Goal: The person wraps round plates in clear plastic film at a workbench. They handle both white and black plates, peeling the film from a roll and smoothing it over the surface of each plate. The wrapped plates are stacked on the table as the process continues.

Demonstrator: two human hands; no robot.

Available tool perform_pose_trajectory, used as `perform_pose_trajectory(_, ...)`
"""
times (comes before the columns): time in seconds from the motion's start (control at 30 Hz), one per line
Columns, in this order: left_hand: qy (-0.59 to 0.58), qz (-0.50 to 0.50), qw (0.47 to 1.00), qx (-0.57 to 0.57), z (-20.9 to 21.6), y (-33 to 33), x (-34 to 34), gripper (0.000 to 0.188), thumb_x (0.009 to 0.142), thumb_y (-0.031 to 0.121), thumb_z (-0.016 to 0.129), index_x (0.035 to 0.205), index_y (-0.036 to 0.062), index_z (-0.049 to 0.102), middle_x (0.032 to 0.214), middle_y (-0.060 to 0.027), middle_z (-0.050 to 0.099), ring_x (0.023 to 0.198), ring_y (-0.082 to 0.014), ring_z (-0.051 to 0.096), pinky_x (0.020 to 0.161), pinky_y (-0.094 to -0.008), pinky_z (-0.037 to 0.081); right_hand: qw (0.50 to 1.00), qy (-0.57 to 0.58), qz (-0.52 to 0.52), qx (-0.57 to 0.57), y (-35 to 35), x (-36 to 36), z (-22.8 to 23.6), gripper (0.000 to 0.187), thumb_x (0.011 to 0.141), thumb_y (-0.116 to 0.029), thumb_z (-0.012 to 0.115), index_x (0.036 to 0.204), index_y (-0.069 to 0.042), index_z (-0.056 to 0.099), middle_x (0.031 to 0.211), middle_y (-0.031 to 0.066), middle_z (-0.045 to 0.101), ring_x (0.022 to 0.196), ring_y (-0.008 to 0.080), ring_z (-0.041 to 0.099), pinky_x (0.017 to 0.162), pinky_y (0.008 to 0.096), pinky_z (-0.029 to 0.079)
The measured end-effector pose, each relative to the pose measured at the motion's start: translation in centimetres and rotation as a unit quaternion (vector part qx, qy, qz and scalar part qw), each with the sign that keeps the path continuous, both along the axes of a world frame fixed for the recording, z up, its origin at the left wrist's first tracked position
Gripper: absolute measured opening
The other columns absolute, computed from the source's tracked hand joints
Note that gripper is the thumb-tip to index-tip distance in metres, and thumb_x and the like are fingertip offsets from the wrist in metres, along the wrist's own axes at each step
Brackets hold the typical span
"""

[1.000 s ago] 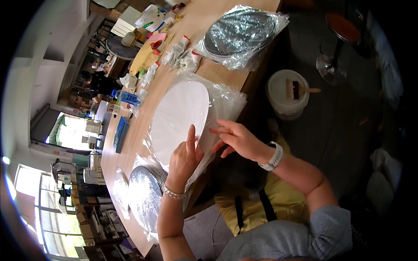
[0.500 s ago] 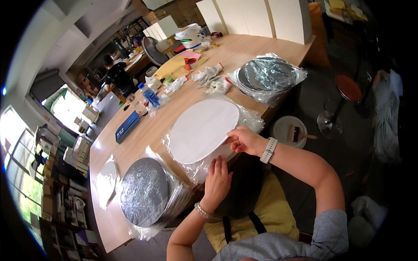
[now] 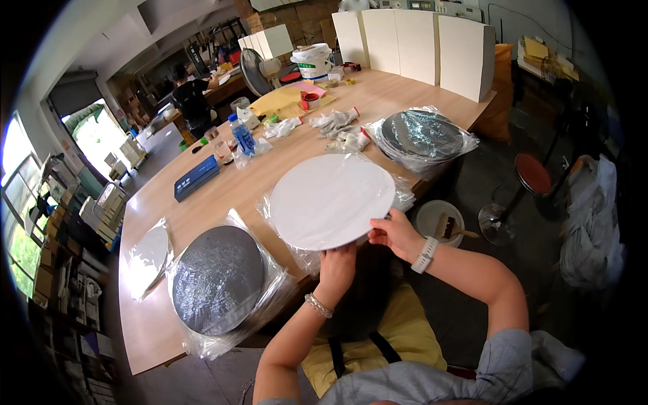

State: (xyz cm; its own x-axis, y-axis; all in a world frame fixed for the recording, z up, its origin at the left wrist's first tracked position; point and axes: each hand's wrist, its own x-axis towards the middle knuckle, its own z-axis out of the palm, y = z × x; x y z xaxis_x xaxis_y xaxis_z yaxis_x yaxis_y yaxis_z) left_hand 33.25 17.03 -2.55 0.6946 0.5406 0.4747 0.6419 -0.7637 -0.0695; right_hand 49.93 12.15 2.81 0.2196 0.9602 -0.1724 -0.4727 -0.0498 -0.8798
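A white round panel is tilted up off the table, its near edge raised above clear plastic wrap. My right hand pinches that panel's near right rim between thumb and fingers. At the front rim my left hand holds the panel from below, its fingertips hidden under it. To the left lies a dark grey round panel in shiny clear wrap. Another wrapped grey round panel rests at the table's right edge. A smaller white wrapped piece lies at the far left.
On the wooden table are a blue box, a blue-capped bottle, work gloves and a white bucket. Tall white boards stand behind. A tub with a brush and a red stool are right. A person works far off.
The white panel has come up off the wrap and toward me. My left hand has moved from in front of the rim to beneath it; my right hand keeps its pinch. The view has shifted slightly.
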Motion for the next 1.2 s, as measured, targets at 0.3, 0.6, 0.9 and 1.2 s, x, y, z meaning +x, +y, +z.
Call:
perform_pose_trajectory(0.3,-0.267,-0.196,0.872,-0.36,-8.3,2.5,0.3,0.045,0.093,0.018,0.046,0.136,0.005,0.039,0.136,-0.0138,0.044,0.123,-0.0263,0.044,0.1,-0.0407,0.04,0.997,-0.03,-0.038,-0.061,-14.2,6.4,6.1,0.023,0.083,-0.005,0.052,0.105,-0.007,0.047,0.073,0.0012,0.052,0.051,0.0082,0.05,0.044,0.0251,0.045)
perform_pose_trajectory(0.6,0.049,-0.002,0.999,0.017,0.2,-1.2,-0.6,0.048,0.086,0.014,0.049,0.133,0.0111,0.044,0.137,-0.0214,0.04,0.125,-0.0406,0.038,0.095,-0.0597,0.036,0.939,-0.112,-0.259,0.197,-14.3,21.0,12.0,0.03,0.082,-0.006,0.046,0.111,-0.006,0.052,0.069,-0.0075,0.048,0.046,-0.0016,0.038,0.038,0.0127,0.031)
perform_pose_trajectory(0.9,-0.018,-0.086,0.992,-0.09,-0.1,-3.1,-1.4,0.048,0.085,0.013,0.049,0.132,0.0038,0.044,0.138,-0.0209,0.039,0.128,-0.0354,0.038,0.1,-0.0488,0.037,0.94,-0.018,-0.331,0.084,4.5,30.2,-8.8,0.016,0.075,-0.005,0.054,0.07,-0.016,0.043,0.055,-0.0026,0.039,0.044,0.0104,0.042,0.04,0.0234,0.035)
perform_pose_trajectory(1.2,-0.174,0.038,0.98,-0.089,4.9,-7.5,-18.9,0.037,0.079,0.005,0.058,0.116,0.0054,0.057,0.122,-0.0125,0.052,0.116,-0.0294,0.047,0.098,-0.041,0.041,0.924,-0.177,-0.315,-0.123,1.9,34.2,-13.5,0.044,0.087,-0.05,0.056,0.111,-0.014,0.05,0.086,-0.0023,0.052,0.06,0.0072,0.05,0.044,0.0196,0.036)
